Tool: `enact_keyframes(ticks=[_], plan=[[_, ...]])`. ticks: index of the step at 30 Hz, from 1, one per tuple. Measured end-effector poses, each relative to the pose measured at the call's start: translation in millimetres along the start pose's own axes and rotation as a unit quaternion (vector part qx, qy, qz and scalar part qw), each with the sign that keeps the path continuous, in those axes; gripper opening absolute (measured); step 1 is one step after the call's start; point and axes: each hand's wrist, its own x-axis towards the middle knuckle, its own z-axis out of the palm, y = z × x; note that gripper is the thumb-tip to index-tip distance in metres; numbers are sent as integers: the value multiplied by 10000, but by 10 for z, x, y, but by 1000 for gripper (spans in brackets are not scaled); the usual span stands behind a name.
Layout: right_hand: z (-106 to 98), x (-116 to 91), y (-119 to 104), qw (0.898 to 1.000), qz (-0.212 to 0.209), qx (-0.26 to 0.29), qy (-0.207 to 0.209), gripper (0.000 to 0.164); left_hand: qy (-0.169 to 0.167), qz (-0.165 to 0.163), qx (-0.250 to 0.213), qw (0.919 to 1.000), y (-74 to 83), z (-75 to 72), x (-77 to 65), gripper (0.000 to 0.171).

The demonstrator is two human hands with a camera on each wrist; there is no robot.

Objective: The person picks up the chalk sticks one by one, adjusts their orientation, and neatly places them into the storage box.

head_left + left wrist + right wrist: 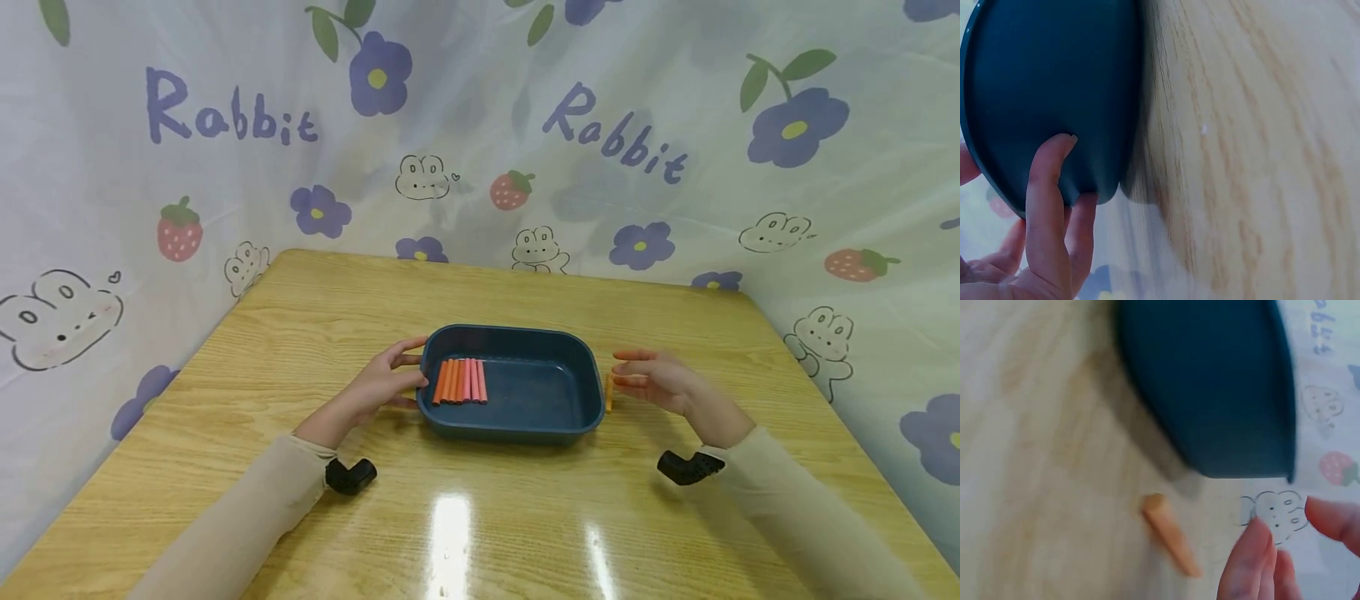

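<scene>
A dark blue, rounded rectangular container (pixel 517 429) sits on the table. Inside, at its left end, orange sticks (pixel 448 382) and pink sticks (pixel 475 381) lie side by side in a row. The person's left hand (pixel 381 385) rests against the container's left end, fingertips on the outer wall (pixel 1094 106) and one digit at the rim. Just outside the right end, an orange chalk-like stick (pixel 1171 534) lies on the wood. Beside it is the right hand (pixel 656 382), fingers extended and parted from the thumb, holding nothing.
The wood-grain table (pixel 360 533) stretches around the container. Behind and at the sides hangs a white cloth (pixel 465 100) printed with rabbits, strawberries and flowers. Black devices (pixel 351 476) sit at both sleeve cuffs.
</scene>
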Motion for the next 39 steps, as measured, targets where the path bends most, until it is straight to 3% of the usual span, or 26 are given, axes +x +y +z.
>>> enact_keyframes(ticks=[5,10,15,26,30,39], plan=[[6,42,162,9985,71,-97,533,65,-5,-4,-9,10000,5,3,-2,65],[26,78,261,9981,135,-219,564,72,6,-19,-11,10000,3,5,-1,67],[34,132,314,9956,7,-682,645,79,1,-15,-8,10000,-2,2,-3,66],[91,170,328,9833,-73,-1635,790,70,-28,-14,-36,10000,-2,2,-4,66],[75,158,350,9865,-255,-1437,740,72,-32,-13,-47,10000,-6,1,-3,66],[-34,117,346,9985,-401,-213,321,67,-33,-2,-73,10000,-3,-1,5,66]])
